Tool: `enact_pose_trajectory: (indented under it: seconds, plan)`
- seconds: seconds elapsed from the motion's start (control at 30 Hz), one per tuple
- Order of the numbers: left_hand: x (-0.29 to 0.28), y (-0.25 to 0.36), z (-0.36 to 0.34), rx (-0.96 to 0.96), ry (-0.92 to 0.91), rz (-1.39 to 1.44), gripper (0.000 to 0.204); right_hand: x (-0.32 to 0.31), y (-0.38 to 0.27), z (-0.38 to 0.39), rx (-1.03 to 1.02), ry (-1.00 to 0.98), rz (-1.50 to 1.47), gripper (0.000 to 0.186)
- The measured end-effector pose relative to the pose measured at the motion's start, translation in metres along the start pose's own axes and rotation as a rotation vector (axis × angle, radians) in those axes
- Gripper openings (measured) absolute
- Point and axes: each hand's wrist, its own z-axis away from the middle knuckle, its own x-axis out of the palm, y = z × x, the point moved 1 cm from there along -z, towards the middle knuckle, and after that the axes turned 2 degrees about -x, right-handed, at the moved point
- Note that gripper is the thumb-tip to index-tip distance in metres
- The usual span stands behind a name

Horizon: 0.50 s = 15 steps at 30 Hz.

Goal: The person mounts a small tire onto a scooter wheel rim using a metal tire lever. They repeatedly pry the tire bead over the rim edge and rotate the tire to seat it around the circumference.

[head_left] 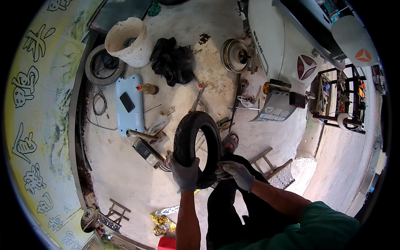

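A black tyre [180, 137] without a wheel stands tilted in front of me, above my legs. My left hand [183, 174] in a grey glove grips its lower left side, fingers wrapped round it. My right hand [236, 174], also gloved, is closed in a pinch beside the lower right of the tyre; a small red spot shows at the fingertips, and what they hold is too small to name. Behind the tyre lies a metal tool [196, 100], and to its left a dark boxy device [146, 152] with a hose.
A blue board [127, 116] with a phone and bottle, a bucket [129, 46], black bags [168, 62], a spare wheel [100, 77] and a hub [239, 56] lie around. A scooter [280, 41] and metal rack [335, 98] stand right; stools [278, 170] sit low on both sides.
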Motion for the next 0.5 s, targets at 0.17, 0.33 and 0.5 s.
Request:
enact_pose_trajectory:
  seconds: [0.17,0.33,0.5]
  plan:
    - [0.013,0.068,-0.058,0.044,-0.044,-0.076,0.108,-0.009,-0.041,-0.013,-0.003,0.073,-0.107,0.044]
    - [0.046,0.127,-0.105,0.052,-0.222,0.004,0.1,-0.053,-0.085,-0.02,-0.11,0.12,-0.153,0.045]
    - [0.098,0.155,-0.132,0.112,-0.381,0.028,0.099,-0.084,-0.11,-0.036,-0.125,0.289,-0.218,0.042]
